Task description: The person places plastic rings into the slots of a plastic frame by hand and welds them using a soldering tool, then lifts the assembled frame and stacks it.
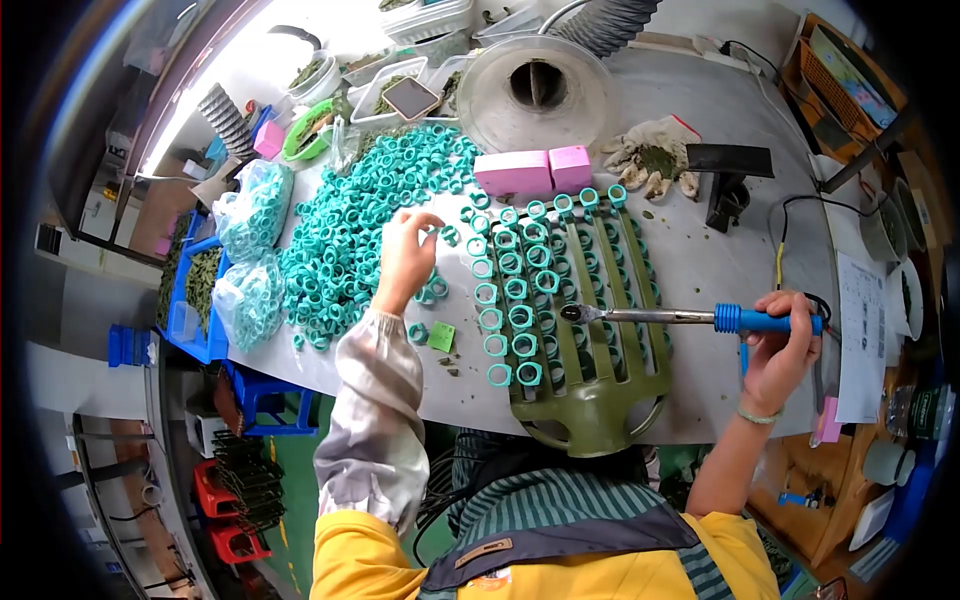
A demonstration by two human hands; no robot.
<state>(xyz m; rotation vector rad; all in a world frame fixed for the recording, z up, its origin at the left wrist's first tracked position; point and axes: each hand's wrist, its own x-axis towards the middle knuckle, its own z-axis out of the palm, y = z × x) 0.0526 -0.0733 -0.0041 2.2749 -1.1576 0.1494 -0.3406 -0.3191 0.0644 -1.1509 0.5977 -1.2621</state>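
Observation:
My left hand is pinched at the right edge of a big heap of teal plastic rings, with one teal ring at its fingertips. In my right hand is a soldering iron, gripped by its blue handle. Its dark, broad tip hovers over an olive-green slotted plastic frame. Teal rings sit in rows along the frame's bars, the left rows and the top edge showing most of them. Whether the tip touches the frame, I cannot tell.
Pink blocks lie behind the frame, near a stained work glove and a black stand. A fume hood funnel stands at the back. Bags of rings line the left edge; a green sticky note lies before the heap.

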